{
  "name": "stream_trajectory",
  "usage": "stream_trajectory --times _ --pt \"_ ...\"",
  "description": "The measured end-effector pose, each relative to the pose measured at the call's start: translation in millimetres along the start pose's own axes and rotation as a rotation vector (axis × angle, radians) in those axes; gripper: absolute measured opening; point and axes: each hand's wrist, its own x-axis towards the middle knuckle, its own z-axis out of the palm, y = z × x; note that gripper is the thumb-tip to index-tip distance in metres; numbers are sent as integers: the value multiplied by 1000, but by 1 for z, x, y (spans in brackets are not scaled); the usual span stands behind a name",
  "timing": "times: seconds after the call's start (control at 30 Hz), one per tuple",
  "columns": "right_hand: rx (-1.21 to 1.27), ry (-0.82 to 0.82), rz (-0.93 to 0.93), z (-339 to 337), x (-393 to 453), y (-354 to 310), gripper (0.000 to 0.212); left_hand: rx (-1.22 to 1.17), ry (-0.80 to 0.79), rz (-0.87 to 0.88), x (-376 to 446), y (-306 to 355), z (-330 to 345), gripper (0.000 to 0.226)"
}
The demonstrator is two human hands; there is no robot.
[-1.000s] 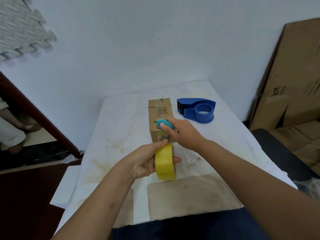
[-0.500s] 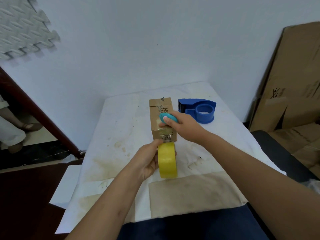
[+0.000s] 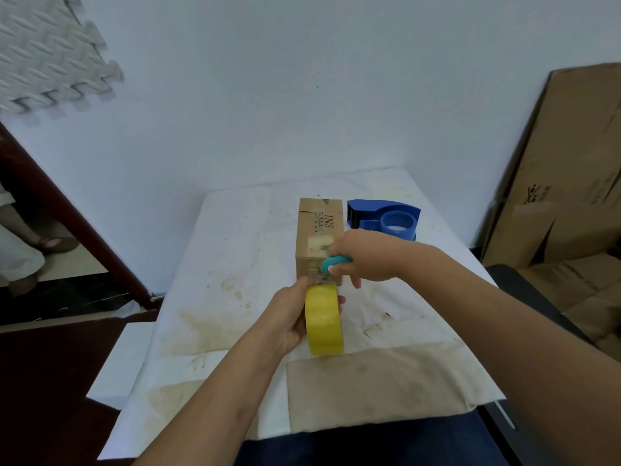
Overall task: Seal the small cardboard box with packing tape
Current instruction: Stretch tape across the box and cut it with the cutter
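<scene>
My left hand [image 3: 289, 317] grips the yellow packing tape roll [image 3: 324, 319] just before the small brown cardboard box [image 3: 319, 240], keeping tape taut, I judge; my right hand [image 3: 361, 257] clasps a teal cutter [image 3: 334, 264] at the box's near edge.

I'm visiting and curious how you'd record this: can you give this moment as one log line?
step: taping box | left hand: holds yellow tape roll at box's near end | right hand: holds teal tool on box top | blue dispenser: unused
</scene>
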Motion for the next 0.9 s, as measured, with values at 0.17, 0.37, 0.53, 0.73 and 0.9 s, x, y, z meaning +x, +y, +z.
stream_trajectory --times 0.17,0.37,0.53,0.73,0.9 --pt "-139 -6 16 5 10 -6 24 20 -11 5 -1 2 -3 29" --pt "-253 -58 53 3 7 -17 25 2 -10 6 3 -1 -5 33" --pt "-317 10 86 7 9 -22 34 -17 -21 5 2 0 -4 32" --pt "-363 50 67 13 15 -22 36 -41 -27 4 1 1 -5 32" --pt "-361 89 64 17 17 -24 37 -46 -31 5 1 1 -4 34"
